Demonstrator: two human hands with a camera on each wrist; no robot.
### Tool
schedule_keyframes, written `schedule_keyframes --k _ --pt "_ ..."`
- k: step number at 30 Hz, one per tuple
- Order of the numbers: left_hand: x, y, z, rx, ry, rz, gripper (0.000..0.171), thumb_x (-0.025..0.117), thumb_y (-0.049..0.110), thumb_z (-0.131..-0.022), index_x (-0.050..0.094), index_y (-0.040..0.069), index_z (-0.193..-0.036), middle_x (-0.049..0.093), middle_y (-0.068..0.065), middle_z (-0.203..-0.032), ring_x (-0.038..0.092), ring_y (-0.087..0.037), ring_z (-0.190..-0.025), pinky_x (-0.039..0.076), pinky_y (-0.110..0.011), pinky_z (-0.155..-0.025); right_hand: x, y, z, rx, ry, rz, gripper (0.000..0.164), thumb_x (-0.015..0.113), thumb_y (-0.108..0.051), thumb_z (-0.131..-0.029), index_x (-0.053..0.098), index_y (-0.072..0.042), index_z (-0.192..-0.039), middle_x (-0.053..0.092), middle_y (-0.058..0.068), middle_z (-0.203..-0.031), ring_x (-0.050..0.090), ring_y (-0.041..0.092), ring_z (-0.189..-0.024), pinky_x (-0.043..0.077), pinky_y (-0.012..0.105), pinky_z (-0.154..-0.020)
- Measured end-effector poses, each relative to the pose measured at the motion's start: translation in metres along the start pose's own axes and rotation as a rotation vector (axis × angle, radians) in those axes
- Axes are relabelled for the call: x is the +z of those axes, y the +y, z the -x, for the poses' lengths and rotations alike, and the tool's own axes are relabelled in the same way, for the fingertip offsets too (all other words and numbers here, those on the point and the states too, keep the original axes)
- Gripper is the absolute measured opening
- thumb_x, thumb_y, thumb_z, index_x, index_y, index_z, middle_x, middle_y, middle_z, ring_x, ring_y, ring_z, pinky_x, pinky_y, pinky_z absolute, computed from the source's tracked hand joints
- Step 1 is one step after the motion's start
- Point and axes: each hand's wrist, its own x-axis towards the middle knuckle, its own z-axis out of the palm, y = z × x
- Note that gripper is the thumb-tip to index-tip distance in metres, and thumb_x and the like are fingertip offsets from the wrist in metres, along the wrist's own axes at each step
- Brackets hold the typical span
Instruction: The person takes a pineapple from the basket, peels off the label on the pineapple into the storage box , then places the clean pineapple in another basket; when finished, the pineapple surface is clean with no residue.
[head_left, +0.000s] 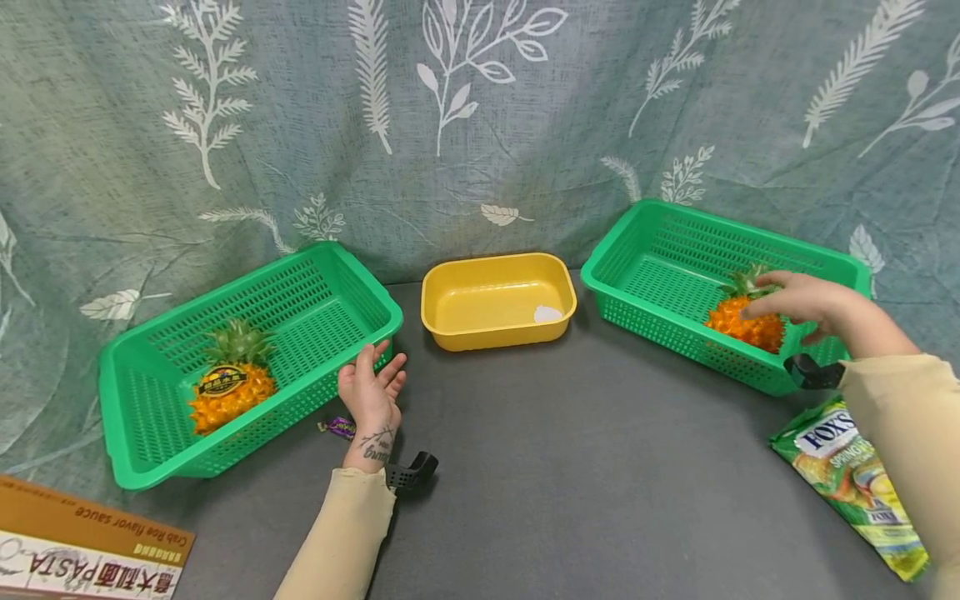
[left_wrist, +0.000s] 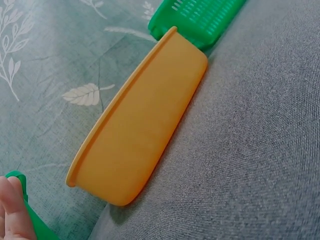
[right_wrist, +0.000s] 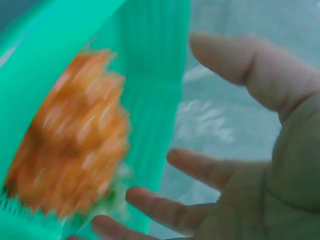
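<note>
My right hand (head_left: 821,308) hovers over the right green basket (head_left: 660,329), thumb and fingers spread. Just beneath it lies an orange pineapple (head_left: 738,321) with a green crown; the blurred right wrist view shows a gap between this pineapple (right_wrist: 75,135) and the fingers. At the front right corner of the left green basket (head_left: 255,429), my left hand (head_left: 371,392) has its fingers loosely bent and grips nothing; whether it touches the rim is unclear. Inside that basket rests another pineapple (head_left: 236,396), bearing a black label. Only some fingers (left_wrist: 17,215) show in the left wrist view.
Between the baskets stands a yellow basin (head_left: 480,337) with a small white piece (head_left: 547,314) inside. A purple-wrapped candy (head_left: 341,427) lies by the left basket. A pasta box (head_left: 90,550) is at front left, a green Fox's bag (head_left: 847,483) at right. Patterned cloth (head_left: 495,125) hangs behind.
</note>
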Motion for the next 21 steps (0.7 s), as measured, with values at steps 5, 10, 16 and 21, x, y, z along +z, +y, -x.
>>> schedule_keyframes --k 5,10,16,21 --pt "0.000 0.001 0.000 0.001 0.001 -0.010 0.019 0.050 0.023 -0.094 0.038 0.009 -0.098 0.061 -0.003 -0.097 0.065 -0.008 -0.057 0.049 -0.019 -0.045 0.009 -0.025 0.011 -0.136 0.167 -0.091 0.096 0.052 -0.052 -0.089 -0.004 -0.001 -0.147 0.006 0.035 -0.147 0.026 0.053 -0.125 0.037 0.059 -0.095" --pt "0.001 0.002 -0.001 0.002 0.001 -0.019 0.020 0.051 0.023 -0.094 0.037 0.009 -0.098 0.060 -0.003 -0.100 0.065 -0.008 -0.058 0.049 -0.019 -0.046 0.037 -0.055 0.013 -0.296 0.358 -0.292 0.081 0.051 -0.047 -0.091 0.014 -0.004 -0.148 0.038 0.015 -0.139 0.050 0.016 -0.111 0.049 0.034 -0.088" --pt "-0.001 0.001 0.000 -0.010 -0.005 -0.026 0.024 0.052 0.024 -0.094 0.035 0.008 -0.100 0.058 -0.004 -0.101 0.065 -0.009 -0.059 0.049 -0.020 -0.046 0.090 -0.083 -0.003 -0.565 0.489 -0.780 0.026 0.061 -0.020 -0.089 0.054 -0.014 -0.113 0.060 -0.012 -0.096 0.059 0.000 -0.080 0.051 0.019 -0.062" --pt "-0.001 0.001 0.000 -0.001 -0.008 -0.003 0.024 0.053 0.023 -0.093 0.036 0.008 -0.099 0.059 -0.004 -0.100 0.065 -0.010 -0.059 0.049 -0.020 -0.045 0.128 -0.099 -0.021 -0.626 0.577 -0.969 0.010 0.064 -0.012 -0.086 0.062 -0.019 -0.093 0.064 -0.010 -0.087 0.060 0.005 -0.077 0.050 0.019 -0.059"
